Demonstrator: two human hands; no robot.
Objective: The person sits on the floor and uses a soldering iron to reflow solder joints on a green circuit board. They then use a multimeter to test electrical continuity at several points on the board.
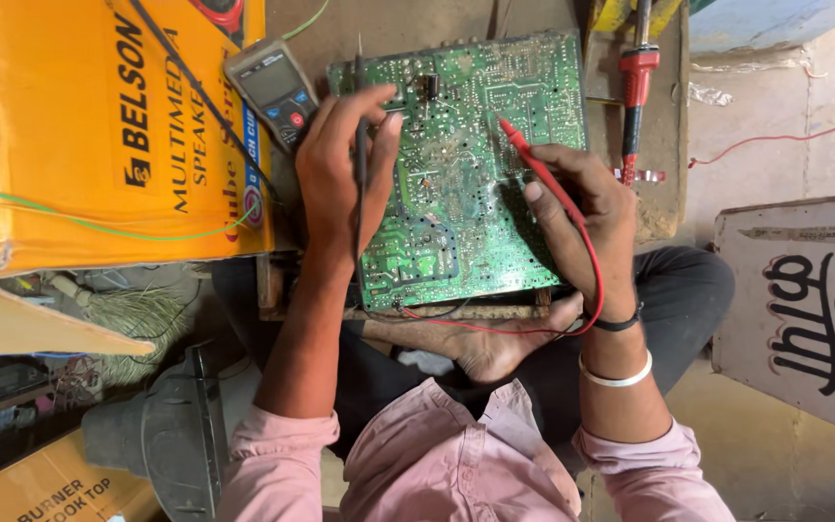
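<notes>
Presently I log my left hand (340, 169) pinching a black probe (360, 145) and my right hand (587, 217) gripping a red probe (533, 159). Both tips rest on the green circuit board (466, 193), multimeter (273, 92) beside it.

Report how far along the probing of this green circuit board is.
Done: the circuit board lies solder side up and the multimeter sits beside it. In hand: the left hand holds the black probe on the board, the right hand the red probe. Left: the meter's reading is not legible, so no result shows.
</notes>
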